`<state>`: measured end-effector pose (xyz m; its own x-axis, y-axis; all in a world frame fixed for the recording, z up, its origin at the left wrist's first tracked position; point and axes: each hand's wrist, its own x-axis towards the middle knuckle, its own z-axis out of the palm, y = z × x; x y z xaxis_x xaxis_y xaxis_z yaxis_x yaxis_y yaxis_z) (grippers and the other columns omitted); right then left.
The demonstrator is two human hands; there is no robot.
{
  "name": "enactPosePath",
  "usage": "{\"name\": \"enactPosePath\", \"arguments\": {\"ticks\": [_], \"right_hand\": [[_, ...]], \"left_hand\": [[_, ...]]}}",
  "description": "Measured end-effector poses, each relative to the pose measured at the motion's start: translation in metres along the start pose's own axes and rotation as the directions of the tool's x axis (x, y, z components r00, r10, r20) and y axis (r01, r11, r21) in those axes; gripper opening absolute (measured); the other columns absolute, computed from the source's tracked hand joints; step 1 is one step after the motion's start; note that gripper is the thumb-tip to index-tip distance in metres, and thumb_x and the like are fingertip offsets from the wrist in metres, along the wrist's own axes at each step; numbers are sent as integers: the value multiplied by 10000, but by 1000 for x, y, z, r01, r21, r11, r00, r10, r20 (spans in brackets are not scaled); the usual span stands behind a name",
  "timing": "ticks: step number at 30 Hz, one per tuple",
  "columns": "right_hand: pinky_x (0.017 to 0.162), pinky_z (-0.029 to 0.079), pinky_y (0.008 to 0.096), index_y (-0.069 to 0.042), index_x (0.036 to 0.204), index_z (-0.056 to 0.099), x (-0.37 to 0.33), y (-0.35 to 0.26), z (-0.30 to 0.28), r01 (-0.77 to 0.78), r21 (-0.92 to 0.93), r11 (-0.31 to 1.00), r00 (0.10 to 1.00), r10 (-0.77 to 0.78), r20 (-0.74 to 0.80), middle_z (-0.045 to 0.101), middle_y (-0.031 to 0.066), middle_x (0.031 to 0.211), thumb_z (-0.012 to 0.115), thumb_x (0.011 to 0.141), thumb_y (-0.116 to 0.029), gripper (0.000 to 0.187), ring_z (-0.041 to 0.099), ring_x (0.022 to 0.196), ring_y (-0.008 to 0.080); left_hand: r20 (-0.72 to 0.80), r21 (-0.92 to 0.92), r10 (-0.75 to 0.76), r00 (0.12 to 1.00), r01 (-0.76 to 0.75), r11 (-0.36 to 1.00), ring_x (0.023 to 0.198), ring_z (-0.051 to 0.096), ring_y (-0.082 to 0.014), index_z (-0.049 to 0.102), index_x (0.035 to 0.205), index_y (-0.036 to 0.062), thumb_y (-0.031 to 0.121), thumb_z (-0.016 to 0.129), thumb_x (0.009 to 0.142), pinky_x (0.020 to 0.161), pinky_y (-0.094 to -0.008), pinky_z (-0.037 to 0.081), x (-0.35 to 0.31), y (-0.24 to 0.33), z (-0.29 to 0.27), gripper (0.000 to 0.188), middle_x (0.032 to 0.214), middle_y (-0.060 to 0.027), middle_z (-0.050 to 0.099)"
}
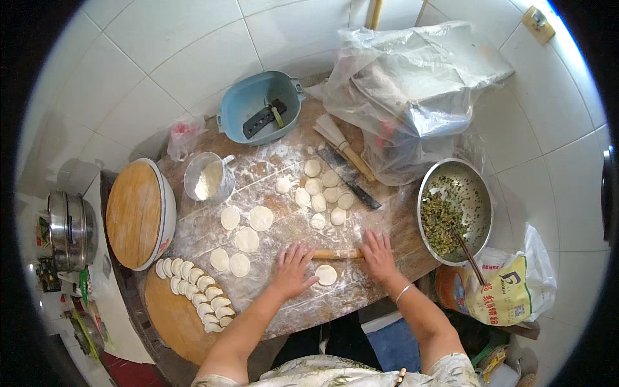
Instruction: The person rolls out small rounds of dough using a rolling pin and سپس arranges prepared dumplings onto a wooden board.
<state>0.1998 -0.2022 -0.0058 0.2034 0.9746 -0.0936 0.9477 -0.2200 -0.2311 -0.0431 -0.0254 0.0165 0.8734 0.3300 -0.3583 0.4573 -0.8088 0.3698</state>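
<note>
A wooden rolling pin (338,254) lies crosswise near the table's front edge, between my hands. My left hand (293,269) is spread flat at its left end, with the thumb pointing at a small round dough wrapper (326,275) just below the pin. On the pin's right end rests my right hand (378,257), its fingers stretched forward. Several rolled wrappers (246,239) are scattered to the left of my hands. Beyond the pin sits a cluster of small flattened dough pieces (314,186), beside a dark-bladed knife (351,179).
Rows of folded dumplings (201,291) lie on a round wooden board (169,316) at left. A steel bowl of chopped filling (445,222) with chopsticks (469,255) stands right. Farther back are a flour cup (222,184), a blue basin (232,103) and a plastic-covered stack (419,84).
</note>
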Motion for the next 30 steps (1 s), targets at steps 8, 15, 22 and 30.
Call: {"name": "enactPosePath", "arguments": {"ticks": [8, 15, 22, 30], "right_hand": [[1121, 157, 622, -111, 1428, 401, -35, -89, 21, -264, 237, 935, 964, 251, 84, 237, 229, 1544, 585, 899, -371, 617, 251, 1410, 411], [1137, 154, 581, 9, 1477, 264, -21, -99, 1, -269, 163, 949, 962, 257, 92, 286, 274, 1503, 574, 894, -443, 800, 284, 1383, 450], [1163, 114, 535, 57, 1467, 247, 11, -75, 1, -469, 212, 857, 876, 483, -15, 247, 273, 1525, 555, 893, -417, 806, 214, 1420, 427], [1160, 132, 543, 63, 1465, 256, -46, -97, 23, -326, 178, 928, 945, 319, 69, 250, 265, 1527, 571, 877, -485, 863, 229, 1417, 421]], "left_hand": [[-11, 161, -48, 999, 49, 986, 1454, 141, -364, 299, 1489, 96, 577, 532, 886, 1143, -600, 84, -28, -11, 9, 806, 1567, -159, 205], [55, 160, -30, 998, 21, 987, 1455, 127, -377, 270, 1503, 94, 577, 540, 893, 1143, -612, 52, -39, -21, 12, 823, 1573, -182, 168], [-73, 104, -32, 997, 40, 994, 1453, 122, -396, 285, 1494, 89, 559, 579, 858, 1146, -611, 41, -5, -25, -6, 844, 1563, -201, 187], [19, 130, 44, 999, -46, 990, 1444, 128, -398, 309, 1478, 87, 566, 613, 831, 1138, -621, 54, -63, -22, 15, 860, 1565, -198, 150]]}}
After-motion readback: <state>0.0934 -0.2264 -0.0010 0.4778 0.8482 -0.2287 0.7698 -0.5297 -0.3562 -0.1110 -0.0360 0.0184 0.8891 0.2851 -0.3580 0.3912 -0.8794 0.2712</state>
